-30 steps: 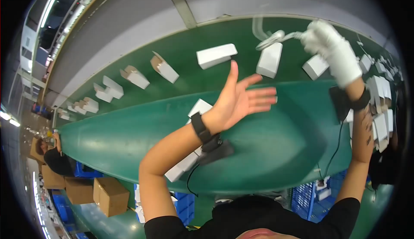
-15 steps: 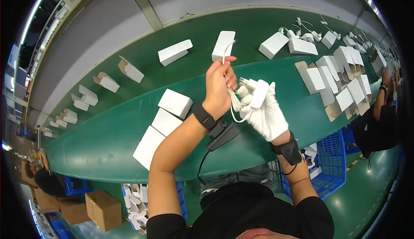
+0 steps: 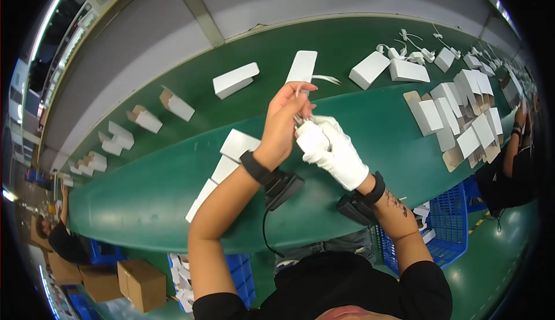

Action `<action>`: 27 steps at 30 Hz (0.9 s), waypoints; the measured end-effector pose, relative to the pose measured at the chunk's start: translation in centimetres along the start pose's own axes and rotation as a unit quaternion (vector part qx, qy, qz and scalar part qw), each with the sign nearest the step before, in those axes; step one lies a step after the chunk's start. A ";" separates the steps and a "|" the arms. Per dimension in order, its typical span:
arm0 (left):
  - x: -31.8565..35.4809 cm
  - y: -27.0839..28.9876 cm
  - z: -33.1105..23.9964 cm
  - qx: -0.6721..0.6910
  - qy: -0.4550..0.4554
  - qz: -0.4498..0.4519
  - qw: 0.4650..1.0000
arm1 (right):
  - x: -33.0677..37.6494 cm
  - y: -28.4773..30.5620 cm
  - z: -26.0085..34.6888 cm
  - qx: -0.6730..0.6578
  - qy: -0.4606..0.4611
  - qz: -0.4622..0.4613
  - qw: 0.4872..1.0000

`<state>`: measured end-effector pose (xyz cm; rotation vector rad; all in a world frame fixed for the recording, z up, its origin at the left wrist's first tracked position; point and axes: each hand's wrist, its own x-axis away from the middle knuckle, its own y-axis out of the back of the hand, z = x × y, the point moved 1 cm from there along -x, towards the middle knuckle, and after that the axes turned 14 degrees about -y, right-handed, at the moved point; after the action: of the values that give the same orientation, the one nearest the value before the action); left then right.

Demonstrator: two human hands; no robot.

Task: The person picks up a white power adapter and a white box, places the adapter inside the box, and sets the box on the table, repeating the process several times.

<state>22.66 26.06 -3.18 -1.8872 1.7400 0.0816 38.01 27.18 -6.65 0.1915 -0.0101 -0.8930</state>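
Note:
My bare left hand (image 3: 281, 125) is closed round a white cable (image 3: 327, 79), whose loose end sticks out past the fingers to the right. Pressed close beside it, my right hand (image 3: 338, 155) in a white glove grips a white power adapter (image 3: 312, 140). The adapter's prong side faces the left fingers, which partly hide it. Just beyond both hands stands a white box (image 3: 303, 66) with its flap up. Near my left forearm, white boxes (image 3: 239, 145) lie in a row on the green work surface (image 3: 133, 198).
Open white cartons (image 3: 177, 105) line the far green strip at left. White boxes (image 3: 370, 70) and corded adapters (image 3: 413, 57) lie at far right, near clustered open boxes (image 3: 448, 112). Blue baskets (image 3: 451, 227) and brown cartons (image 3: 141, 285) stand below. Co-workers (image 3: 509, 164) are at both ends.
My right hand has turned the adapter over and brought it left against my left hand. The cable's loose end now points right, and its hanging loop no longer shows.

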 end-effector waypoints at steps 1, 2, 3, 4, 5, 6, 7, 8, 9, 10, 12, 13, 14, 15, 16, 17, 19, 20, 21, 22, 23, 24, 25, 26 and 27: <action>-0.4 -0.1 -0.5 -0.035 0.016 0.058 0.998 | 0.2 0.7 0.3 0.004 -0.025 0.005 1.000; -1.1 0.3 -0.6 -0.068 0.031 0.117 0.990 | 0.3 1.3 0.2 0.009 -0.051 0.009 0.999; -2.4 2.0 -1.3 -0.173 0.049 0.204 0.962 | 0.4 2.2 -0.4 0.010 -0.052 -0.007 0.999; -4.0 4.6 -2.4 -0.279 0.061 0.286 0.915 | 0.6 3.2 -1.1 -0.070 -0.072 0.005 0.995; -5.2 8.2 -3.2 -0.402 0.049 0.265 0.875 | 0.7 3.8 -2.0 -0.155 -0.088 0.026 0.984; -6.4 11.6 -2.8 -0.515 0.029 0.243 0.822 | 0.8 4.5 -2.9 -0.236 -0.101 0.042 0.966; -7.0 13.9 -2.0 -0.691 0.034 0.205 0.693 | 0.7 5.2 -3.5 -0.237 -0.097 0.035 0.966; -7.6 16.0 -0.8 -0.831 0.033 0.155 0.533 | 0.6 6.0 -4.2 -0.267 -0.102 0.027 0.958; -7.7 19.0 0.1 -0.850 0.053 0.154 0.501 | 0.6 6.2 -4.5 -0.301 -0.105 0.028 0.947; -8.1 21.6 1.4 -0.865 0.071 0.154 0.472 | 0.7 6.6 -4.8 -0.331 -0.111 0.025 0.937; -8.8 25.0 2.1 -0.840 0.121 0.145 0.509 | 0.6 7.1 -4.5 -0.359 -0.112 0.036 0.926; -9.2 25.7 2.3 -0.809 0.170 0.133 0.546 | 0.7 7.5 -4.0 -0.381 -0.115 0.048 0.916; -9.2 26.5 2.3 -0.775 0.220 0.118 0.580 | 0.7 7.7 -3.6 -0.404 -0.117 0.063 0.905; -9.3 26.0 2.5 -0.774 0.221 0.121 0.581 | 0.8 7.9 -3.8 -0.405 -0.119 0.060 0.905; -9.2 24.2 2.5 -0.729 0.173 0.119 0.651 | 1.0 8.3 -4.0 -0.374 -0.092 0.058 0.921; -8.8 21.8 1.7 -0.682 0.125 0.114 0.712 | 1.2 8.7 -4.1 -0.345 -0.064 0.061 0.934; -7.4 17.1 -0.4 -0.633 0.075 0.099 0.764 | 1.5 9.0 -3.6 -0.314 -0.032 0.073 0.946; -6.6 13.7 -0.5 -0.585 0.033 0.147 0.797 | 2.0 9.5 -3.1 -0.309 -0.061 0.118 0.942; -5.8 11.1 -0.6 -0.536 -0.007 0.191 0.822 | 2.5 9.6 -2.6 -0.305 -0.090 0.167 0.933; -5.0 9.0 -0.7 -0.503 -0.003 0.230 0.833 | 3.1 9.6 -1.4 -0.303 -0.104 0.197 0.927; -4.2 7.3 -0.8 -0.471 0.001 0.266 0.841 | 3.7 9.5 -0.3 -0.301 -0.116 0.230 0.918; -3.5 5.9 0.0 -0.409 0.029 0.279 0.868 | 4.5 9.5 1.3 -0.340 -0.139 0.258 0.894; -2.7 4.7 0.6 -0.345 0.056 0.293 0.890 | 5.4 9.4 2.7 -0.378 -0.161 0.285 0.866; -2.0 3.7 0.8 -0.346 0.056 0.291 0.890 | 6.0 9.0 3.2 -0.396 -0.171 0.297 0.852; -1.4 2.6 1.1 -0.307 0.064 0.322 0.893 | 6.5 8.7 3.5 -0.413 -0.182 0.307 0.838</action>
<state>20.35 27.84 -4.44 -1.6161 2.5882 0.8660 48.52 26.84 -2.15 -0.7665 -0.0359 -0.2147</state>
